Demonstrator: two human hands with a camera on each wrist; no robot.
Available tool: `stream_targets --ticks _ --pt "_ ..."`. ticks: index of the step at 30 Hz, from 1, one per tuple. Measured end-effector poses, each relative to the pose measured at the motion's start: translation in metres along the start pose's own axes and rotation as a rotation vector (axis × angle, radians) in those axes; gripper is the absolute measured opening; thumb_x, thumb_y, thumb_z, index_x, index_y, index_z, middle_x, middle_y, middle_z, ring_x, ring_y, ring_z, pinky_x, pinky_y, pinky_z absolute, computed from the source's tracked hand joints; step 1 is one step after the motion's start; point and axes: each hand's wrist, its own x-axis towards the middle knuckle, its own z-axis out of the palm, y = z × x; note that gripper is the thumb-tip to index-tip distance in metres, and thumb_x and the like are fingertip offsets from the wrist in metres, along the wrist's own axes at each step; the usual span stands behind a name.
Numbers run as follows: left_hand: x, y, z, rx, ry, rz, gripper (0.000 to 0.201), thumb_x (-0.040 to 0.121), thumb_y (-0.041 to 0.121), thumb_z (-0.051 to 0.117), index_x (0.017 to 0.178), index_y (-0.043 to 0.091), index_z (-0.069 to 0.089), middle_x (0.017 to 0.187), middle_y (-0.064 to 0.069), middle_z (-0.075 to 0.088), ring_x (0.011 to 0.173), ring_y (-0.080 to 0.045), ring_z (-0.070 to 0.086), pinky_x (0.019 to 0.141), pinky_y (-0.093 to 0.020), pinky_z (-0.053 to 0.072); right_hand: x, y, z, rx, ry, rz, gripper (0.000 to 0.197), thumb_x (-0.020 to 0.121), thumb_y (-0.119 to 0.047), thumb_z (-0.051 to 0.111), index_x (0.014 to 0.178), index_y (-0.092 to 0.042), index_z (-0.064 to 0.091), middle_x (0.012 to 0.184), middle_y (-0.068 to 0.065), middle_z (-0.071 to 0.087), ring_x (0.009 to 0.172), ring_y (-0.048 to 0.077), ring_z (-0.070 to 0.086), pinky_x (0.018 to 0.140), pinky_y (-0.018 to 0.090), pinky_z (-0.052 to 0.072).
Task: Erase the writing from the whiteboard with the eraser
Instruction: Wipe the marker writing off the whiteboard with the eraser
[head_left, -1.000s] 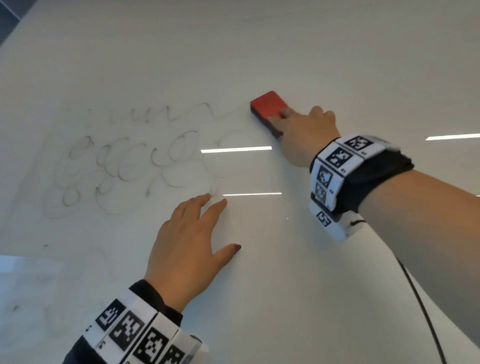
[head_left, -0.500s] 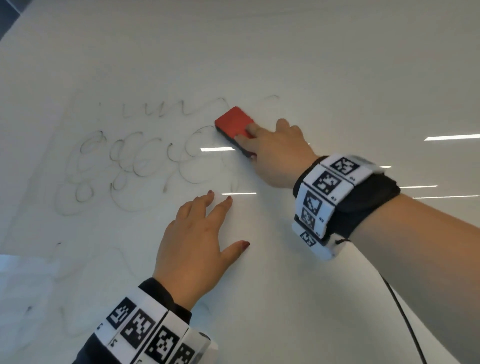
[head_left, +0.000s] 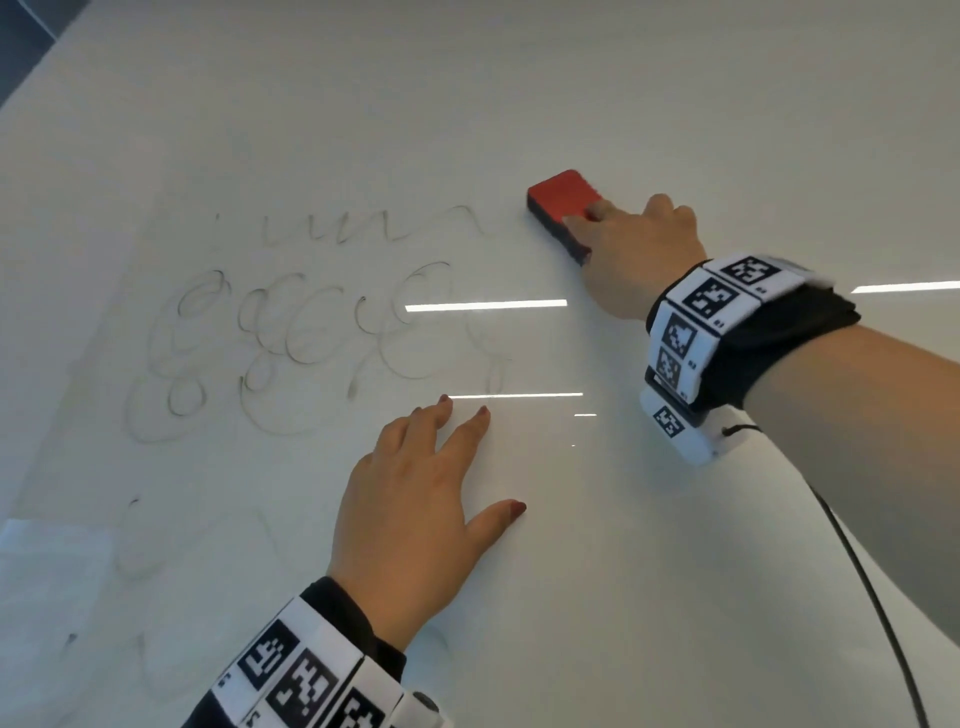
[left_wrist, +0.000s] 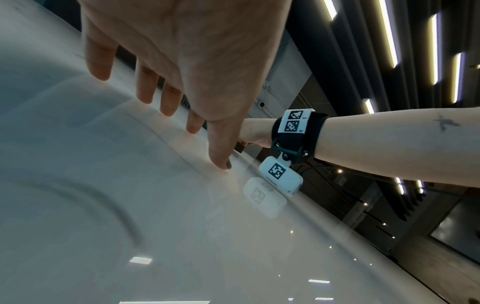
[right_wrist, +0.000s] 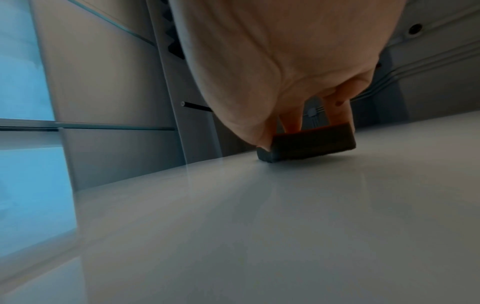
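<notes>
A red eraser (head_left: 563, 200) with a dark felt underside lies flat against the whiteboard (head_left: 675, 545), just right of the top line of faint scribbles (head_left: 363, 231). My right hand (head_left: 631, 254) grips its near end with thumb and fingers; in the right wrist view the eraser (right_wrist: 309, 143) shows as a dark block under the fingertips. Loops of half-wiped writing (head_left: 291, 343) fill the board's left middle. My left hand (head_left: 415, 514) presses flat on the board below the writing, fingers spread and straight, as the left hand (left_wrist: 182, 61) also appears in the left wrist view.
Faint smeared marks (head_left: 140, 556) linger at the board's lower left. A black cable (head_left: 878, 613) hangs from my right wrist band across the board's lower right. Ceiling light reflections (head_left: 483, 305) streak the surface. The board's top left corner (head_left: 31, 67) meets a dark wall.
My right hand swept the eraser left and down over the right end of the writing, then back up and right to the end of the top line. The left hand stayed put.
</notes>
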Motion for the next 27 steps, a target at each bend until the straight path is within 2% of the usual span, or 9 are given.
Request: stream_targets --ticks 3,6,12,16,19,22,27 --pt "0.0 -0.001 0.0 0.002 0.006 0.006 0.077 0.08 0.076 0.029 0.146 0.044 0.005 0.154 0.013 0.006 0.139 -0.01 0.011 0.108 -0.025 0.025 0.01 0.005 0.0 0.024 -0.035 0.069 0.055 0.093 -0.019 0.039 0.146 -0.031 0.027 0.145 -0.001 0.036 0.114 0.037 0.039 0.088 0.039 0.031" --pt "0.001 0.0 0.0 -0.002 0.012 0.008 0.078 0.079 0.077 0.029 0.146 0.044 0.008 0.153 0.013 0.01 0.138 -0.01 0.014 0.106 -0.025 0.027 0.012 0.0 0.0 0.045 -0.037 0.046 0.053 0.094 -0.019 0.039 0.145 -0.03 0.028 0.145 0.002 0.036 0.115 0.038 0.038 0.09 0.04 0.031" --pt "0.0 -0.001 0.0 -0.012 -0.005 0.005 0.078 0.08 0.075 0.032 0.147 0.043 0.008 0.153 0.012 0.01 0.138 -0.01 0.013 0.106 -0.024 0.027 -0.011 -0.035 -0.006 0.031 0.014 -0.196 0.051 0.097 -0.023 0.035 0.146 -0.031 0.026 0.146 0.001 0.035 0.109 0.036 0.04 0.077 0.038 0.026" --pt "0.0 -0.002 0.0 -0.022 -0.015 0.008 0.078 0.081 0.073 0.035 0.147 0.042 0.009 0.153 0.011 0.012 0.138 -0.011 0.014 0.107 -0.025 0.027 -0.035 -0.051 -0.007 0.041 0.02 -0.323 0.05 0.097 -0.022 0.034 0.145 -0.033 0.027 0.147 -0.002 0.033 0.107 0.033 0.04 0.078 0.037 0.026" --pt "-0.001 -0.002 0.0 -0.023 -0.018 0.004 0.077 0.081 0.073 0.036 0.147 0.041 0.011 0.152 0.011 0.013 0.138 -0.011 0.016 0.106 -0.025 0.028 -0.051 -0.052 -0.004 0.035 0.039 -0.36 0.051 0.097 -0.021 0.035 0.146 -0.032 0.026 0.148 -0.002 0.032 0.105 0.032 0.041 0.08 0.037 0.029" --pt "-0.001 -0.002 0.0 -0.036 -0.018 -0.003 0.077 0.081 0.072 0.038 0.147 0.041 0.013 0.153 0.01 0.015 0.138 -0.012 0.017 0.106 -0.026 0.029 -0.058 -0.046 0.002 0.034 0.052 -0.324 0.053 0.098 -0.023 0.035 0.148 -0.033 0.022 0.153 -0.003 0.026 0.106 0.033 0.041 0.083 0.039 0.03" --pt "-0.003 -0.007 -0.001 -0.068 -0.03 0.009 0.076 0.082 0.071 0.039 0.147 0.041 0.011 0.154 0.012 0.011 0.14 -0.011 0.012 0.109 -0.027 0.026 -0.04 -0.017 0.002 0.055 -0.018 -0.095 0.053 0.098 -0.024 0.033 0.148 -0.035 0.019 0.155 -0.003 0.024 0.109 0.034 0.041 0.081 0.039 0.028"
